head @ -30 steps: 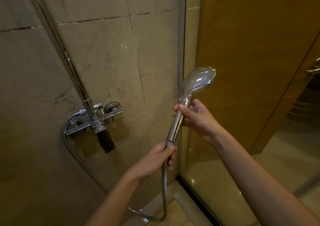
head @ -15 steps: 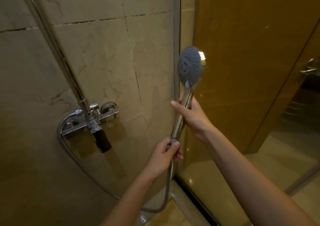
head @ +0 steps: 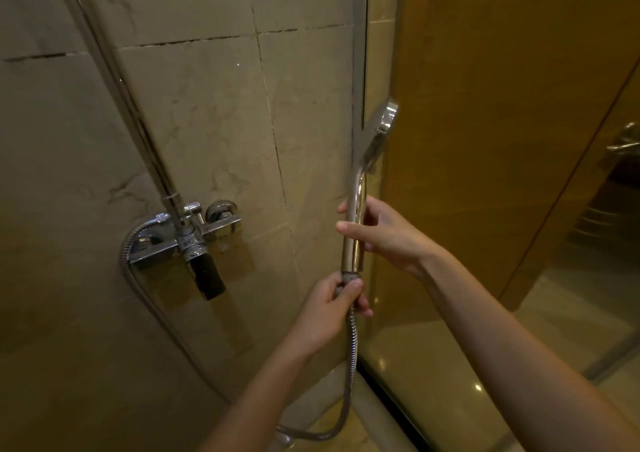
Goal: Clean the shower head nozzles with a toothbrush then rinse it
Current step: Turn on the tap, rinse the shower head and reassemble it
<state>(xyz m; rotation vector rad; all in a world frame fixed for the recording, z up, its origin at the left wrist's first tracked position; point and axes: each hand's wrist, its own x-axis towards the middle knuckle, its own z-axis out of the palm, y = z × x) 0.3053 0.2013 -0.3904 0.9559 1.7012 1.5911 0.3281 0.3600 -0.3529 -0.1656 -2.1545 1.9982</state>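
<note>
I hold a chrome shower head (head: pixel 379 133) upright in front of the glass partition, its head seen edge-on so the nozzle face is hidden. My right hand (head: pixel 384 233) grips the middle of its handle (head: pixel 355 230). My left hand (head: pixel 332 304) grips the nut where the metal hose (head: pixel 349 365) joins the handle's lower end. No toothbrush is in view.
A chrome mixer tap (head: pixel 188 237) with a black spout sits on the beige tiled wall (head: pixel 207 122) at the left, with a riser pipe (head: pixel 114 81) above it. The hose loops from the tap down to the floor. A glass partition (head: pixel 485 174) stands on the right.
The shower head has turned about its handle: chrome back first, grey nozzle face half a second ago, edge-on now. Both hands keep their hold on handle and hose end.
</note>
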